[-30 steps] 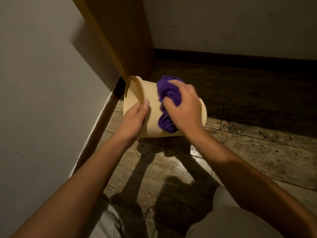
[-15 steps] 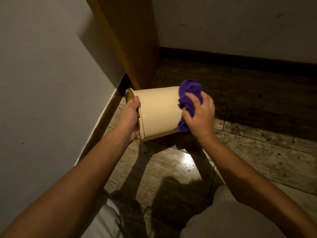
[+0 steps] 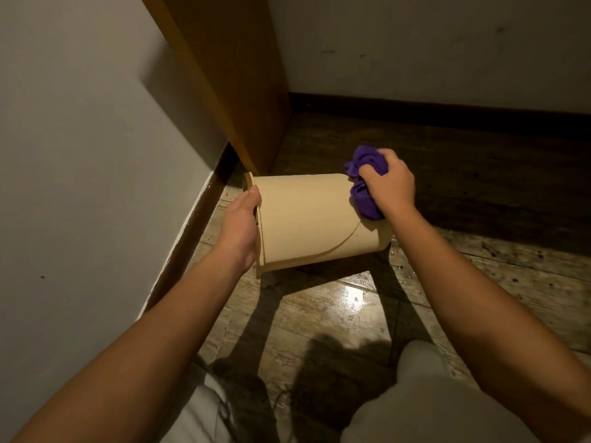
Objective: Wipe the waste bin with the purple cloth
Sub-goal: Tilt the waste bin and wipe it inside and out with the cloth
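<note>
A cream waste bin (image 3: 307,219) is held on its side above the wooden floor, its open rim to the left and its base to the right. My left hand (image 3: 240,223) grips the rim end, thumb on the outside. My right hand (image 3: 388,183) is closed on a bunched purple cloth (image 3: 364,183), which presses against the bin's outer wall at the base end. The inside of the bin is hidden.
A white wall (image 3: 89,155) with a dark skirting board runs along the left. A wooden cabinet side (image 3: 230,78) stands just behind the bin. Wooden floor (image 3: 479,276) stretches to the right; my knees (image 3: 425,404) are at the bottom.
The bin has been turned so its rim faces left and its side wall faces me. My right hand has slid the cloth rightward along the wall to the base end.
</note>
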`<action>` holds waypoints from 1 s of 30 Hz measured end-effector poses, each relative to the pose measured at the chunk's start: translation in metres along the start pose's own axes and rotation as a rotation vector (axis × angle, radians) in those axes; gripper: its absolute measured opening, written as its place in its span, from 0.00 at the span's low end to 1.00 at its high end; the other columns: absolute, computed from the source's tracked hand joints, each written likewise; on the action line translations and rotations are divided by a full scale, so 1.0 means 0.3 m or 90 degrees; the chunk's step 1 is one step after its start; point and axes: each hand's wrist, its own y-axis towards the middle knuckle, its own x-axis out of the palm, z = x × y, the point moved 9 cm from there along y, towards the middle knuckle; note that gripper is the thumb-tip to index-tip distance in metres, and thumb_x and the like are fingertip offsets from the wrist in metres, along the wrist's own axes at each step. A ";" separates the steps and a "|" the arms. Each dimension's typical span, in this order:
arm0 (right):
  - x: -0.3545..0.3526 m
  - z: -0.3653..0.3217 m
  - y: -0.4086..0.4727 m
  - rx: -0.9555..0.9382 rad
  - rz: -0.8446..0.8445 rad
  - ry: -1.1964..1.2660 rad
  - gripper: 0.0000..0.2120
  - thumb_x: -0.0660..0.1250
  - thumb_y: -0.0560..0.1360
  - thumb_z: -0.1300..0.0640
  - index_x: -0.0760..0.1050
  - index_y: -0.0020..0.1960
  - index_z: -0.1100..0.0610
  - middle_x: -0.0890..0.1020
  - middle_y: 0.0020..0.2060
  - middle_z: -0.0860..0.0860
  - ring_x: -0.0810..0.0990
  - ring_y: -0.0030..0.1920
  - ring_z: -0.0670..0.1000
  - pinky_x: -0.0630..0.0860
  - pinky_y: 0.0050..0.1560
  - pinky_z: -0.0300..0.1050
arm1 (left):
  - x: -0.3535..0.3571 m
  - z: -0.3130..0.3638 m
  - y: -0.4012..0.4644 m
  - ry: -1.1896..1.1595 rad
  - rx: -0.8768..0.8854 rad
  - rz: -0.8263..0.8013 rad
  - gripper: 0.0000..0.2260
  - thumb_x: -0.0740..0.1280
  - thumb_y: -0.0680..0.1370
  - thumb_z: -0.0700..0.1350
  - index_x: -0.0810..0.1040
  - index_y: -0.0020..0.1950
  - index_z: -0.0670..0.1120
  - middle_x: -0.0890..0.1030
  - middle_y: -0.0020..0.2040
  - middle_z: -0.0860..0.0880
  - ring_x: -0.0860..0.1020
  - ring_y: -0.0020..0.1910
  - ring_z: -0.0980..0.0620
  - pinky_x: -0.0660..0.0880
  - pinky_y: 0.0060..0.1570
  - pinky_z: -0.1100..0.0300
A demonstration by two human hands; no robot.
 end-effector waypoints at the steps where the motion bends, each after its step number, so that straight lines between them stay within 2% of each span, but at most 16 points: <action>1: -0.009 0.006 -0.010 0.003 0.016 -0.012 0.24 0.68 0.78 0.48 0.72 0.73 0.50 0.77 0.63 0.52 0.77 0.60 0.53 0.71 0.53 0.44 | -0.005 0.004 0.001 0.007 0.008 0.008 0.16 0.58 0.86 0.54 0.77 0.68 0.49 0.84 0.61 0.41 0.83 0.59 0.37 0.80 0.58 0.33; 4: -0.040 -0.002 -0.097 -0.057 0.090 -0.052 0.25 0.68 0.75 0.46 0.72 0.70 0.50 0.76 0.62 0.53 0.73 0.59 0.51 0.70 0.52 0.45 | -0.005 0.012 0.007 0.022 0.020 0.023 0.15 0.59 0.86 0.54 0.78 0.66 0.49 0.83 0.62 0.40 0.82 0.60 0.36 0.77 0.60 0.29; 7: -0.037 0.001 -0.225 -0.091 0.138 -0.051 0.27 0.65 0.72 0.42 0.72 0.68 0.49 0.75 0.62 0.55 0.72 0.59 0.52 0.68 0.51 0.45 | 0.000 0.005 0.005 -0.001 -0.001 0.040 0.14 0.60 0.85 0.53 0.78 0.65 0.48 0.84 0.61 0.40 0.84 0.58 0.37 0.79 0.58 0.32; 11: 0.035 0.009 -0.365 -0.128 0.096 -0.018 0.28 0.67 0.71 0.41 0.67 0.68 0.46 0.72 0.64 0.56 0.74 0.61 0.56 0.73 0.53 0.48 | -0.017 -0.023 0.007 -0.127 -0.088 0.095 0.12 0.62 0.85 0.53 0.77 0.60 0.46 0.87 0.52 0.41 0.88 0.46 0.41 0.84 0.49 0.39; 14: 0.068 0.016 -0.408 -0.100 0.075 0.019 0.29 0.68 0.72 0.40 0.64 0.69 0.44 0.71 0.65 0.53 0.73 0.61 0.52 0.78 0.57 0.54 | -0.041 -0.041 0.009 -0.191 -0.121 0.142 0.08 0.61 0.86 0.49 0.74 0.50 0.48 0.87 0.43 0.40 0.88 0.36 0.42 0.85 0.34 0.42; 16: 0.093 -0.007 -0.427 -0.107 0.052 0.016 0.29 0.67 0.72 0.39 0.63 0.69 0.44 0.71 0.65 0.52 0.72 0.60 0.48 0.79 0.56 0.55 | -0.053 -0.053 0.008 -0.219 -0.137 0.161 0.09 0.61 0.86 0.48 0.72 0.47 0.48 0.87 0.40 0.39 0.87 0.33 0.41 0.84 0.29 0.42; 19: 0.143 -0.097 -0.465 -0.216 -0.001 -0.045 0.30 0.66 0.71 0.38 0.65 0.69 0.47 0.72 0.63 0.54 0.75 0.59 0.54 0.79 0.51 0.51 | -0.069 -0.075 -0.002 -0.255 -0.162 0.181 0.08 0.61 0.86 0.49 0.70 0.48 0.47 0.84 0.49 0.38 0.87 0.35 0.39 0.84 0.37 0.36; 21: 0.172 -0.159 -0.485 -0.308 -0.019 -0.105 0.30 0.67 0.71 0.38 0.66 0.69 0.48 0.73 0.63 0.58 0.76 0.60 0.59 0.78 0.50 0.49 | -0.085 -0.080 -0.002 -0.242 -0.163 0.192 0.08 0.62 0.85 0.50 0.69 0.50 0.47 0.84 0.51 0.38 0.88 0.38 0.38 0.84 0.43 0.35; 25: 0.219 -0.277 -0.536 -0.479 -0.041 -0.156 0.30 0.72 0.70 0.42 0.70 0.68 0.51 0.75 0.62 0.61 0.73 0.59 0.60 0.73 0.57 0.53 | -0.078 -0.081 0.003 -0.236 -0.145 0.198 0.08 0.60 0.86 0.50 0.72 0.54 0.46 0.83 0.52 0.39 0.85 0.49 0.39 0.82 0.56 0.37; 26: 0.235 -0.309 -0.553 -0.520 -0.047 -0.164 0.30 0.73 0.70 0.42 0.73 0.68 0.52 0.76 0.62 0.61 0.73 0.60 0.60 0.72 0.58 0.55 | -0.071 -0.081 0.000 -0.235 -0.142 0.196 0.09 0.60 0.86 0.50 0.73 0.54 0.45 0.82 0.51 0.39 0.85 0.48 0.40 0.83 0.54 0.40; 29: 0.275 -0.383 -0.571 -0.583 -0.060 -0.187 0.26 0.74 0.71 0.43 0.79 0.66 0.54 0.79 0.62 0.61 0.74 0.61 0.62 0.69 0.62 0.57 | -0.041 -0.082 -0.003 -0.237 -0.153 0.150 0.14 0.57 0.87 0.52 0.77 0.57 0.44 0.85 0.42 0.39 0.87 0.38 0.43 0.85 0.32 0.49; 30: 0.276 -0.389 -0.558 -0.580 -0.060 -0.195 0.26 0.73 0.71 0.43 0.79 0.66 0.54 0.79 0.62 0.60 0.74 0.62 0.63 0.68 0.63 0.58 | -0.026 -0.081 -0.003 -0.246 -0.160 0.129 0.15 0.57 0.87 0.52 0.77 0.59 0.43 0.85 0.42 0.38 0.87 0.38 0.43 0.85 0.30 0.49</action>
